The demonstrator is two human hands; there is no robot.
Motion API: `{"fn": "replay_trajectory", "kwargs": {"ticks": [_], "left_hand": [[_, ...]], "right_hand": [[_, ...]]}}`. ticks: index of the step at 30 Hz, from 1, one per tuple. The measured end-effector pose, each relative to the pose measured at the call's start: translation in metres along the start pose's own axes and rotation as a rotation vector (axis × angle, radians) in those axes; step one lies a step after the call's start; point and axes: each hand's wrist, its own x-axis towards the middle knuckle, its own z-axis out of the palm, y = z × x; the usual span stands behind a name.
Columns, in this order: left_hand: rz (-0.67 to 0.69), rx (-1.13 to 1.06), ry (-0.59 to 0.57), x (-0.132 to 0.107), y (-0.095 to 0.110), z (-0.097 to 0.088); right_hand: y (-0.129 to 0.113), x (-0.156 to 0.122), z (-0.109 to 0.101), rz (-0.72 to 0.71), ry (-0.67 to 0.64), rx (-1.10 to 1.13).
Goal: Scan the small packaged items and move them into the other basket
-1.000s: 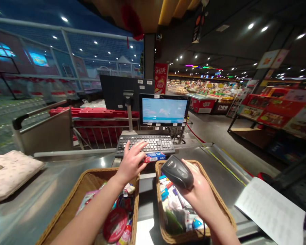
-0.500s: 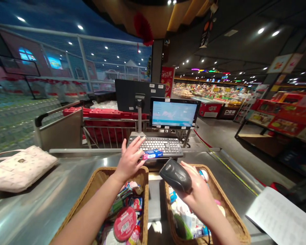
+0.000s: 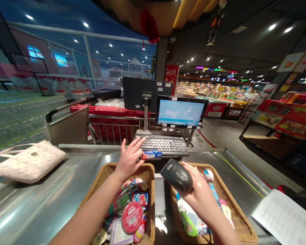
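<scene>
My left hand (image 3: 129, 158) holds a small blue-and-red box (image 3: 152, 154) by its left end, on the thumb side. A white barcode label shows on the box's face. The other fingers of that hand stretch out over the left part of the black keyboard (image 3: 165, 144). In my right hand (image 3: 201, 185) is a black handheld barcode scanner (image 3: 176, 174), its head pointing left, below the box. The scanner and right hand are above the right wicker basket (image 3: 241, 223), with mixed packaged goods in it. My left forearm passes over the left wicker basket (image 3: 151, 204).
In the left basket lies a round pink-lidded tub (image 3: 132, 217) among several packages. A lit monitor (image 3: 181, 111) stands behind the keyboard, beside a second screen's back (image 3: 132, 93). A pale handbag (image 3: 32, 161) rests on the metal counter (image 3: 73, 177) at left; printed paper (image 3: 283, 216) lies at right.
The view has turned slightly left, so the baskets, keyboard and monitors appear further right. Both hands keep nearly the same place in view, still holding the box and scanner.
</scene>
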Motion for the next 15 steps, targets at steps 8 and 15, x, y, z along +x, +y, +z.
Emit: {"fn": "replay_trajectory", "kwargs": {"ticks": [8,15], "left_hand": [[-0.041,0.01,-0.058,-0.026,-0.011,-0.013],[-0.053,0.016,-0.113,-0.051,-0.02,-0.021]], "right_hand": [[-0.01,0.002,0.012,0.019,-0.071,0.012],[-0.02,0.004,0.026,0.009,-0.104,0.025]]}}
